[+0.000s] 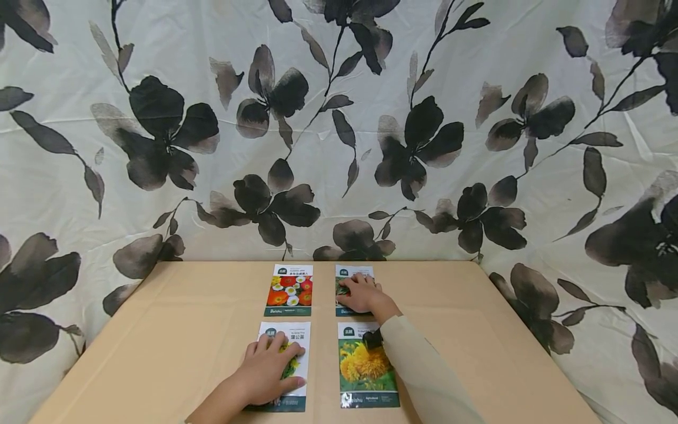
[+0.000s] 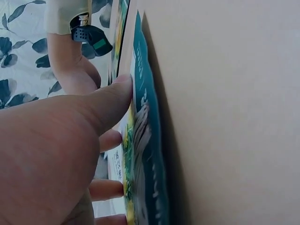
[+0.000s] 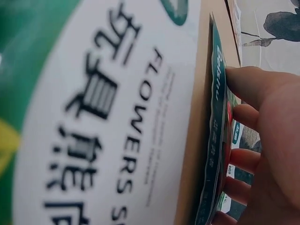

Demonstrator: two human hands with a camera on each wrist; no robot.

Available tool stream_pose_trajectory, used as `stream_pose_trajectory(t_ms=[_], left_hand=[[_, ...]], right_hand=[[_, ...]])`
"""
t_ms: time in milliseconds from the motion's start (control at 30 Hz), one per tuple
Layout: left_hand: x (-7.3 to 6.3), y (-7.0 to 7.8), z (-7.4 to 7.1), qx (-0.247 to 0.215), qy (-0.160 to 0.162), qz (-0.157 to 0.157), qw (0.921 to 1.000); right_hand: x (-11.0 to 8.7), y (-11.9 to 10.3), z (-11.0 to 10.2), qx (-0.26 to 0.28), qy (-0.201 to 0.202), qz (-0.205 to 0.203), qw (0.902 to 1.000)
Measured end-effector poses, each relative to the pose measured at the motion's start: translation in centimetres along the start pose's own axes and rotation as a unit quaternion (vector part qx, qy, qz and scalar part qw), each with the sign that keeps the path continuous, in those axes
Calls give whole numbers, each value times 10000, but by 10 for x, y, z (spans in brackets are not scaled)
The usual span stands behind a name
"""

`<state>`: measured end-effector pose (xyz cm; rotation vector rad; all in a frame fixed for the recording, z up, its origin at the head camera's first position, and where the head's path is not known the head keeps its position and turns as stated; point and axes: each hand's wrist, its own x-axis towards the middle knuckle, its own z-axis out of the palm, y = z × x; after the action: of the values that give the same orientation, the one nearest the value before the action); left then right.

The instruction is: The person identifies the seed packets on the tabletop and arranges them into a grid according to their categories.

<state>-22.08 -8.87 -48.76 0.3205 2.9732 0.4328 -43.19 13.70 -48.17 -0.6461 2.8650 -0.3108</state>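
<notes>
My left hand (image 1: 270, 371) lies, fingers spread, on the front left seed packet (image 1: 299, 366), a white one with a teal bottom band. In the left wrist view the thumb touches this packet's teal edge (image 2: 150, 131) and the fingertips rest on its face. Farther back, my right hand (image 1: 362, 294) rests on the back right seed packet (image 1: 344, 272), covering most of its picture. The right wrist view shows the thumb and fingertips against that packet's face, beside its dark teal edge (image 3: 216, 108). Below the right wrist lies a seed packet with yellow flowers (image 1: 368, 362).
A seed packet with red, white and yellow flowers (image 1: 289, 291) lies at the back left. All the packets are on a tan tabletop (image 1: 455, 330), in two columns. A floral cloth (image 1: 339, 147) hangs behind. A dark wrist camera (image 1: 372, 338) sits over the yellow-flower packet.
</notes>
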Motion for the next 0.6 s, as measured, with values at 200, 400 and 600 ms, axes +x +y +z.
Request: stream_pose_trajectory(t_ms=[200,400,600], left_hand=[[7,-9,-5,-164,492,-42,9986],[15,-38,-21,-279,1125,-364,9926],[18,-85,-43,-153,2006,-323,9790]], right_hand=[[3,5,-2,-18,197,-135,9997],[4,22,-10,605,728,-554,9940],[-3,56,-26,1278,1225,-288,9838]])
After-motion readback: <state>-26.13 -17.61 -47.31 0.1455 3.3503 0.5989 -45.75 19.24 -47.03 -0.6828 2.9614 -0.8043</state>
